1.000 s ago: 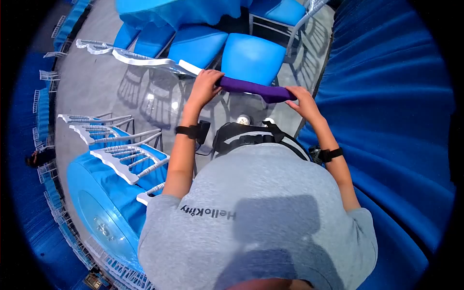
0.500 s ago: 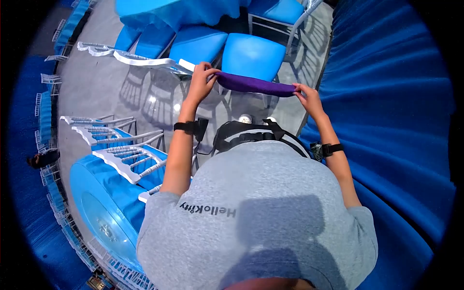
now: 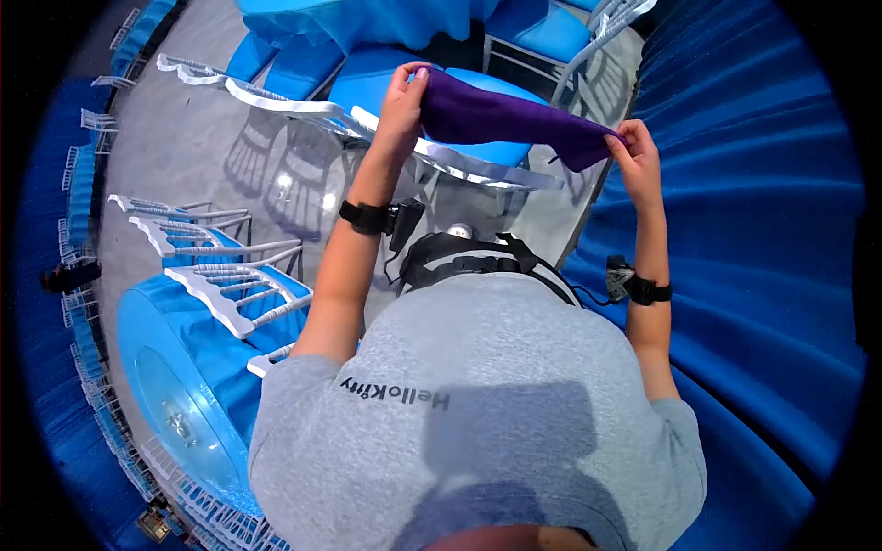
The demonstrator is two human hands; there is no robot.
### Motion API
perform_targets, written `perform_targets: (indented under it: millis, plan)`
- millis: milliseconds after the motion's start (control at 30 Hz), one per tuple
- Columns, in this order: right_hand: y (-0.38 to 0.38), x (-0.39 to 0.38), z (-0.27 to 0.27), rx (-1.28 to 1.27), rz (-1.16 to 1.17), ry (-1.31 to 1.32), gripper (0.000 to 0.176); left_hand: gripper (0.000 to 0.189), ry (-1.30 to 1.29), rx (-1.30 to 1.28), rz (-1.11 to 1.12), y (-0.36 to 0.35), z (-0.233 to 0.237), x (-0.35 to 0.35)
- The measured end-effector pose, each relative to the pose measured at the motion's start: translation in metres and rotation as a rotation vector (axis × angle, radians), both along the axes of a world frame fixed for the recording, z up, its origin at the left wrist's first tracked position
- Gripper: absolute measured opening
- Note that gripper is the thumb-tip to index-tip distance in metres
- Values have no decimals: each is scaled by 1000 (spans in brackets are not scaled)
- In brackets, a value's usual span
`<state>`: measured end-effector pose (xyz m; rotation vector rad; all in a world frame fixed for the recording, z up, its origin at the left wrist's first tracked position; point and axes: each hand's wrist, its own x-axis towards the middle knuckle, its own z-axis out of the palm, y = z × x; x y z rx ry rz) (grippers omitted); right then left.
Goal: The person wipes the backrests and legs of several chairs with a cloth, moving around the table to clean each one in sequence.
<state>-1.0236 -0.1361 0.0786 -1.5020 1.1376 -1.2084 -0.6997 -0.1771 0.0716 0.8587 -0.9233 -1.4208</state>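
A purple cloth hangs stretched between my two hands, held up in front of me. My left hand pinches its left end and my right hand pinches its right end. Both arms are raised, with a black band on each wrist. Below the cloth runs the white top rail of a chair with a blue seat. My grey shirt fills the lower middle of the view.
A row of white chairs with blue seats stands ahead around a blue-draped table. Another blue table with white chairs is at my left. A blue pleated drape runs along my right. The grey floor lies between.
Both hands have lifted the purple cloth upward and away from the chair back. The cloth, first a narrow folded strip, now hangs wider between them.
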Motion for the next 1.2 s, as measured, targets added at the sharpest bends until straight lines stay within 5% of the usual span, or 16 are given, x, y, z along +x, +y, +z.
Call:
perform_targets:
  millis: [67, 167, 333, 567, 600, 733, 1033, 1200]
  plan:
    - [1, 3, 9, 5, -29, -60, 13, 40, -39, -53, -17, 2, 4, -6]
    - [6, 6, 22, -8, -90, -160, 13, 43, -82, -185, -32, 1, -7, -14]
    - [21, 8, 40, -47, -131, -72, 13, 13, -139, -104, 120, -16, -34, -16]
    - [32, -4, 39, -34, -187, 23, 12, 13, -169, -138, 233, -27, -43, -24]
    - [33, -5, 39, -38, -209, 8, 12, 16, -428, -290, 425, -30, -45, -26]
    - [37, -2, 39, -85, -201, 108, 12, 18, -366, -224, 359, -33, -43, -25]
    - [44, 20, 38, -25, -221, 55, 12, 18, -663, -290, 633, -28, -28, -35]
    - [42, 25, 37, -25, -220, 48, 12, 17, -464, -110, 505, -39, -51, -28]
